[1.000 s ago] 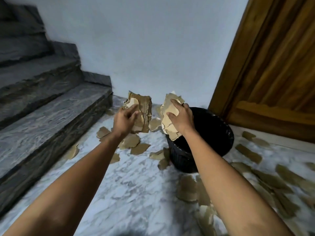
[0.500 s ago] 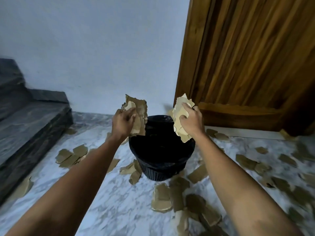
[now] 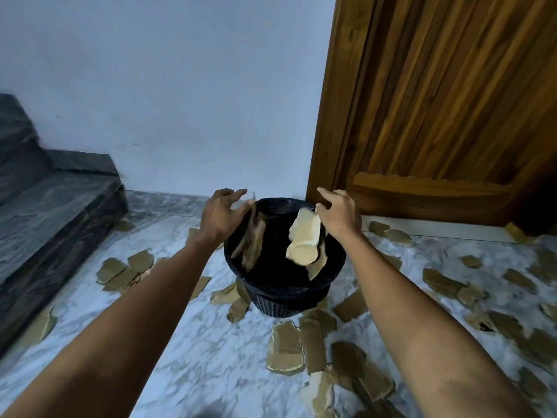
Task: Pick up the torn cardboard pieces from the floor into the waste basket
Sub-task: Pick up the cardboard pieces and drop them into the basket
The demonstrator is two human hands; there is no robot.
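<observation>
Both hands over the black waste basket, fingers spread and loose, holding nothing. Left hand at the basket's left rim, right hand at its right rim. Two clumps of torn cardboard are in mid-air over the basket's mouth: a dark blurred clump just below and right of the left fingertips, and a pale clump just below and left of the right fingers, its top edge close to the right thumb; can't tell if it touches. Exact piece count in each clump unclear because of blur. Many more cardboard pieces lie scattered on the marble floor all round the basket, too many and too overlapped to count. One basket, two hands. No readable writing or labels. Dark stone steps left, wooden door right, white wall behind
</observation>
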